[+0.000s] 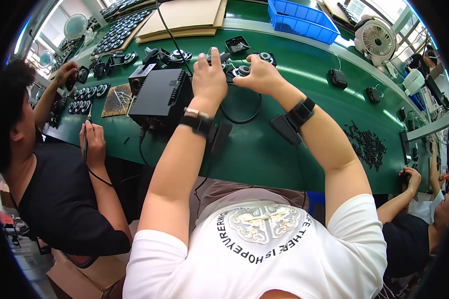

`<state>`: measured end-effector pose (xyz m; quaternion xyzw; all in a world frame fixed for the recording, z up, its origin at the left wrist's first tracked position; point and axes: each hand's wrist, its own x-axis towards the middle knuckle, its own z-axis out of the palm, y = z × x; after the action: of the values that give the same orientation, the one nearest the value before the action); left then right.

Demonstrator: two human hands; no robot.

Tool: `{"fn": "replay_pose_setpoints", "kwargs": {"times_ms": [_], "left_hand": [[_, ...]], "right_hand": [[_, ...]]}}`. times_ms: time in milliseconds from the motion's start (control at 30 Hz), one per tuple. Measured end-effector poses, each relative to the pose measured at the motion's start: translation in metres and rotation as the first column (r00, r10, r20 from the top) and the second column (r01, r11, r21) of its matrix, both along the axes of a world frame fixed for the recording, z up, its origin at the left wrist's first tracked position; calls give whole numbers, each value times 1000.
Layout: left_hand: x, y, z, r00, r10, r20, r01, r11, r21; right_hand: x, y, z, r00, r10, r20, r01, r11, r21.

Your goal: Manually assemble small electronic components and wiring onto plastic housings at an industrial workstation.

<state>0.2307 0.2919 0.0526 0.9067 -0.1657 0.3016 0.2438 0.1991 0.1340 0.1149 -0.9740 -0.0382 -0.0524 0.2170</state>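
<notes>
My right hand (267, 77) reaches over the green workbench (304, 164), its thumb and forefinger curled around a small round speaker (242, 71) with a silvery rim. Close to its left is my left hand (209, 79), back upward and fingers stretched forward. Beside those fingertips lies a dark part (225, 57), whose kind I cannot make out. Just beyond are a square black housing (237, 45) and another round speaker (268, 58). One more speaker (179, 56) sits left of my left hand. A black cable (244, 121) loops below both hands.
A black control box (160, 97) stands left of my left forearm. Left, a co-worker's hand holds a soldering iron (87, 142). Far back are cardboard sheets (179, 22) and a blue bin (304, 30). Rightward are a fan (376, 40), black speaker boxes (337, 78) and small black pieces (366, 147).
</notes>
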Motion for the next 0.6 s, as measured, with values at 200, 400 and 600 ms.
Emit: {"fn": "replay_pose_setpoints", "kwargs": {"times_ms": [200,400,600], "left_hand": [[64,-14,12,906,174,-387,-95,972,215],[84,-16,31,947,227,-226,-145,933,329],[104,1,51,980,118,161,-154,959,238]], "right_hand": [[24,-11,-12,999,-11,49,7,997,74],[57,-26,-23,997,-35,65,26,991,134],[53,-17,-18,993,-6,119,-20,977,212]]}}
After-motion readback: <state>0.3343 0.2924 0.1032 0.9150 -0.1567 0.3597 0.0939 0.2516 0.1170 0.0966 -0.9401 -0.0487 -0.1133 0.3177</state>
